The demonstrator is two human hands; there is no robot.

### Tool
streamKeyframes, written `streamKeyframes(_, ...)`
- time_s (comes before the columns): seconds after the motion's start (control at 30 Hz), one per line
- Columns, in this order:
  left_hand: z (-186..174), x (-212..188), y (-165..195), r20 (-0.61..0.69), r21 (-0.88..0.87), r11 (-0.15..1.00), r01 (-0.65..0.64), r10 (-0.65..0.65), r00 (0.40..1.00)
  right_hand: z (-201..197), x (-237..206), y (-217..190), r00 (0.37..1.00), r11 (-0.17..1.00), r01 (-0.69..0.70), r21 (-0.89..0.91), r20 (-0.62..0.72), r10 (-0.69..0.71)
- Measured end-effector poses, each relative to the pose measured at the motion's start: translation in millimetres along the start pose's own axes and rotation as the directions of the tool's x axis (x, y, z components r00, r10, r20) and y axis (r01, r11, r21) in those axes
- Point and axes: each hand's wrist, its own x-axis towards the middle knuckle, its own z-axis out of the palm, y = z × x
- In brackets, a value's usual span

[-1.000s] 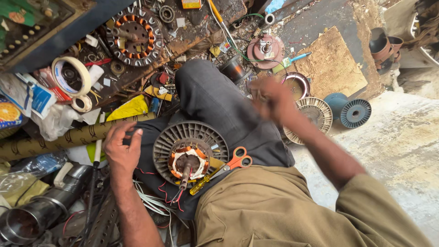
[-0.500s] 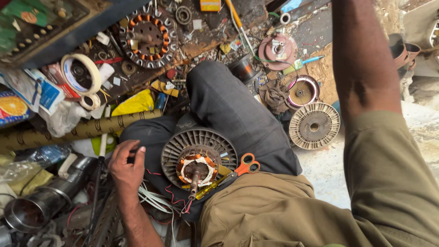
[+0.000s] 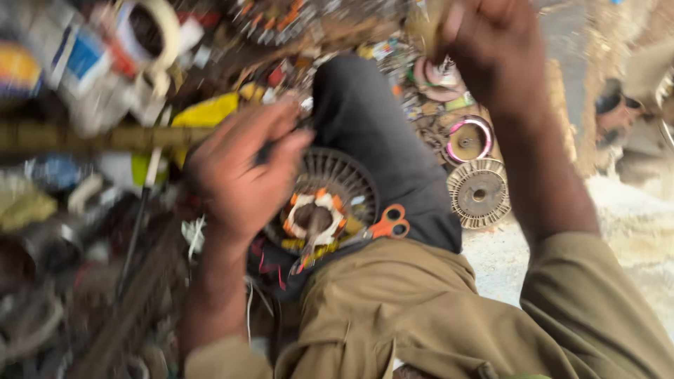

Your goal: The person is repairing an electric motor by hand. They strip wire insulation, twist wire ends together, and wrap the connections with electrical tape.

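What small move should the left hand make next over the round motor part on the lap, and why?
Probably lower the left hand to steady the round motor part. That hand hovers just above its rim, and it may pinch something thin and dark, though blur hides this. The part lies loose on the dark trouser leg, orange-handled scissors at its edge, while the right hand is raised far away.
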Motion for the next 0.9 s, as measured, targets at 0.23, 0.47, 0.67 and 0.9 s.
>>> streamKeyframes(0.23, 17.6, -11.7, 19.7, 0.066, -0.478, 0.874, 0.09, -0.067, 0.996, 65.3, -90.7, -60.4, 0.967, 0.714, -0.253, 0.652, 0.139, 0.216)
streamKeyframes(0.47, 12.4, -65.5, -10.8, 0.022, -0.818, 0.559, 0.136, -0.206, 0.978, 67.8, -179.7, -79.7, 0.676, 0.938, 0.342, -0.051, 0.708, -0.207)
streamKeyframes(0.67, 21.1, -71.4, -9.1, -0.087, -0.787, 0.611, 0.084, -0.244, 0.966, 74.7, -201.9, -71.4, 0.635, 0.847, 0.494, -0.196, 0.747, -0.197)
streamKeyframes(0.9, 28.8, -42.4, -10.0, -0.052, -0.831, 0.551, 0.077, -0.216, 0.975, 64.5, -191.8, -76.3, 0.613, 0.845, 0.5, -0.188, 0.766, -0.192)
